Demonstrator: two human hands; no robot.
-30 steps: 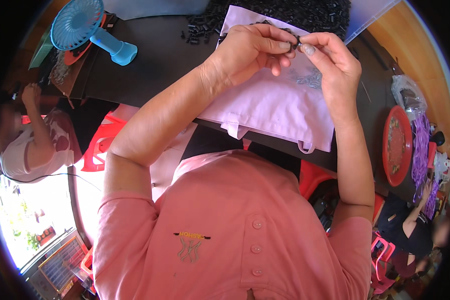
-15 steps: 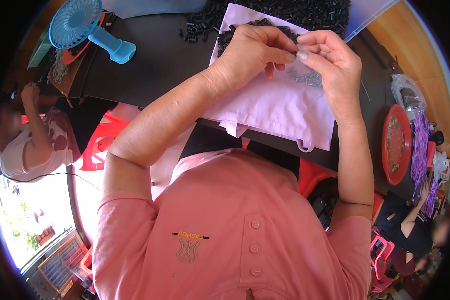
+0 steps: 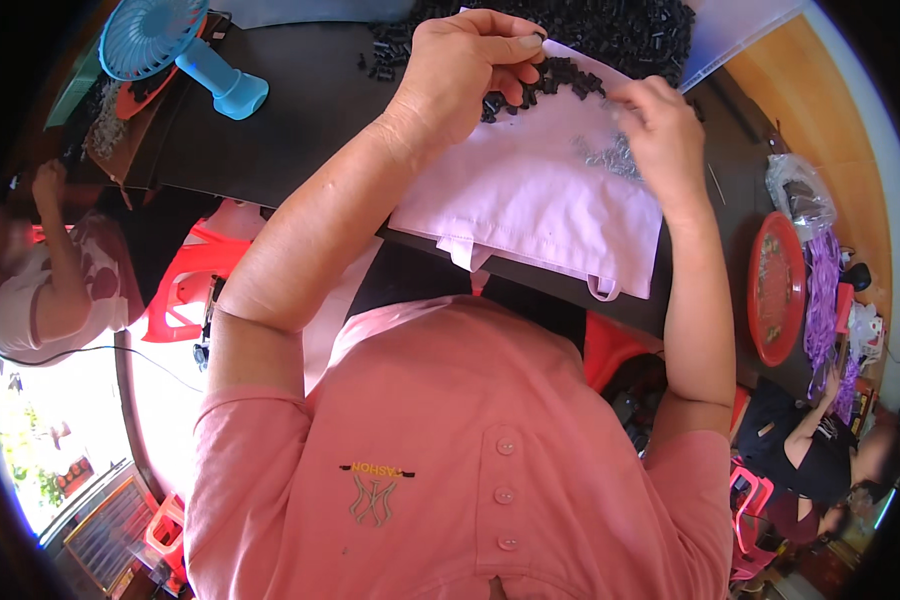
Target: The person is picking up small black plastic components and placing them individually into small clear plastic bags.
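Up at the far side of the table, my left hand (image 3: 460,70) is closed in a pinch, with the tip of a small black tubular piece (image 3: 540,37) showing between thumb and forefinger. My right hand (image 3: 662,130) is over the right part of a pale pink cloth bag (image 3: 530,200), its fingers curled and smeared by motion. Beside it lies a scatter of tiny silver metal pieces (image 3: 605,155) on the bag. Loose black pieces (image 3: 560,78) like the one I hold lie along the bag's far edge, below my left fingers.
A large heap of black pieces (image 3: 610,30) covers the table's far side. A blue handheld fan (image 3: 232,88) stands at left on the dark table (image 3: 270,150). At right are a red round tray (image 3: 776,290) and purple strands (image 3: 821,290). Other people sit at both sides.
My hands, together at the fingertips before, are now apart. The left has moved up and left with a black piece; the right has dropped slightly toward the silver pieces. The view shifted slightly.
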